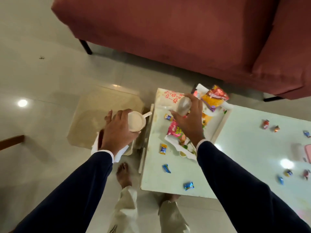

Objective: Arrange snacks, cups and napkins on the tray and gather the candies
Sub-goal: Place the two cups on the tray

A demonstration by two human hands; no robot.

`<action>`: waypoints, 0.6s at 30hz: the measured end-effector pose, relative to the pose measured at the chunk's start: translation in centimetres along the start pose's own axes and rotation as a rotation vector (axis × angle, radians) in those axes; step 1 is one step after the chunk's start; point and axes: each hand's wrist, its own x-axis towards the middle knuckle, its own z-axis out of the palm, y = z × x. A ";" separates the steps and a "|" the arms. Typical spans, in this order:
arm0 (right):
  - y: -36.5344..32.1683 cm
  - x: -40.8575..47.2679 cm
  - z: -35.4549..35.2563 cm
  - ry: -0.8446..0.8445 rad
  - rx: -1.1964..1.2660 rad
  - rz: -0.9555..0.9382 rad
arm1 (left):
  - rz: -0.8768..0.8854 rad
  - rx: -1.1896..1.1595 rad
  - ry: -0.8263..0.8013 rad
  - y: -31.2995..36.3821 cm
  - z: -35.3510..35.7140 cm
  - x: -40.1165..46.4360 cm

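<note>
My left hand (116,132) grips a white mug (137,121) by its rim, held over the floor just left of the table. My right hand (190,120) grips a glass cup (184,105) from above, over the white tray (222,121) at the table's far left corner. On the tray lie a pink snack packet (175,130), an orange snack packet (214,97) and a white napkin (188,153). A flowered tissue pack (169,96) sits at the tray's far end. Wrapped candies lie scattered on the white table, among them a blue one (166,168) and a yellow one (162,148).
More candies (265,123) dot the table's right side. A red sofa (185,31) stands behind the table. A beige mat (101,115) and white paper (117,153) lie on the tiled floor to the left. My bare feet (123,174) stand by the table's near edge.
</note>
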 end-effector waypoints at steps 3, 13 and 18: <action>4.7 -2.1 -5.4 0.069 0.002 0.155 | 0.072 -0.004 0.013 4.2 0.6 1.5; 18.3 -4.1 -13.6 -0.239 -0.259 0.314 | 0.307 -0.040 -0.117 18.2 8.0 0.3; 21.2 -3.4 -13.3 -0.356 -0.331 0.208 | 0.389 0.025 -0.266 21.1 12.0 -1.4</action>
